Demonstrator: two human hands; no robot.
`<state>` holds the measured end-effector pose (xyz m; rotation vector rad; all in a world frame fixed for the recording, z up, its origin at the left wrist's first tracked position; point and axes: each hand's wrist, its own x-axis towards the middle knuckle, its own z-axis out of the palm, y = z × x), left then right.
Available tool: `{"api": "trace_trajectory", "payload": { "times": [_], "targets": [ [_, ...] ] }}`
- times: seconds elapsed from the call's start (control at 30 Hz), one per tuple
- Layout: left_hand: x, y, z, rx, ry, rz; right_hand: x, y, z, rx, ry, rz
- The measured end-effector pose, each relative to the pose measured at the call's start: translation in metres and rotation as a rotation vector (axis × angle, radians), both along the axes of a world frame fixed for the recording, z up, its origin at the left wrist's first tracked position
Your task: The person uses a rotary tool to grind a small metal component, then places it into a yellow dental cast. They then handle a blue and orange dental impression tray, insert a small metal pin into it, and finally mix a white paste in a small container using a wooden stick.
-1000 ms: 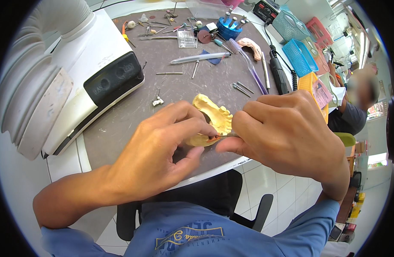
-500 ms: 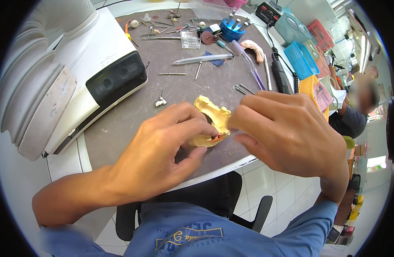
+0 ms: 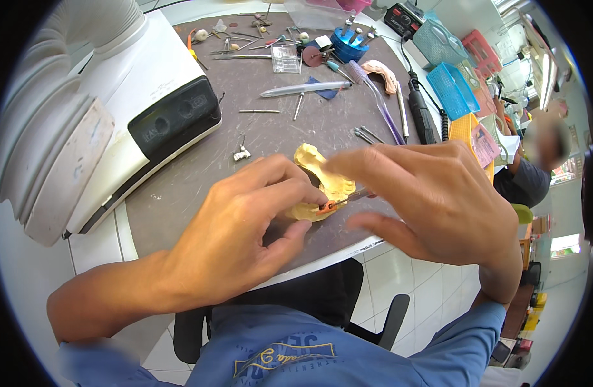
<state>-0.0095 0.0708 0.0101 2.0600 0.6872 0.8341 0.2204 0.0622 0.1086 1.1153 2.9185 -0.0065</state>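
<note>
Your left hand (image 3: 238, 238) has its grip clamped on the yellow dental cast (image 3: 322, 184), fingers over the near edge and thumb tucked beneath, holding it just above the grey table (image 3: 200, 174) close to the near rim. Your right hand (image 3: 432, 200) has its fingertips pinched together on a thin metal instrument (image 3: 351, 195) whose small orange tip (image 3: 327, 207) touches the cast at its 6 o'clock edge, right beside your left fingertips. To do this well, I would keep the cast braced low, perhaps resting the heel of your left hand on the table, so the tip works against something steady. Hold the instrument close to its working end, as you do now, and rest a spare right finger against the cast or your left hand as a fulcrum; the spread fingers at 4 o'clock are free for that. Use short, light strokes away from your left fingertips, since they sit so near the tip that a slip could catch them. Turn the cast with the left hand rather than twisting the right wrist. The white dust extractor (image 3: 135, 122) sits at 10 o'clock, well apart from the cast; working nearer its mouth would likely help with debris. The loose burs (image 3: 367, 134) at 12 o'clock and the small metal piece (image 3: 241, 153) at 11 o'clock lie near enough to snag a sleeve.
</note>
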Motion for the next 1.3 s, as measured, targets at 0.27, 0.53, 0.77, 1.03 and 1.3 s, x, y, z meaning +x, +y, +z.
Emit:
{"api": "trace_trajectory", "payload": {
  "times": [0.27, 0.53, 0.77, 1.03, 1.3],
  "targets": [
    [0.003, 0.001, 0.0, 0.0, -0.019, -0.01, -0.001, 0.001, -0.006, 0.035, 0.099, -0.001],
    [0.001, -0.001, 0.0, -0.015, -0.014, 0.004, 0.002, -0.001, 0.005, -0.038, -0.058, -0.023],
    [0.002, 0.0, 0.0, 0.006, -0.019, 0.0, 0.006, 0.001, -0.003, 0.031, 0.092, 0.052],
    [0.002, 0.0, 0.0, 0.003, -0.012, 0.002, 0.005, -0.002, -0.003, 0.01, 0.084, 0.04],
    [0.002, -0.001, 0.001, -0.037, -0.026, 0.005, 0.008, -0.001, -0.005, 0.036, 0.097, 0.057]
  ]
}}
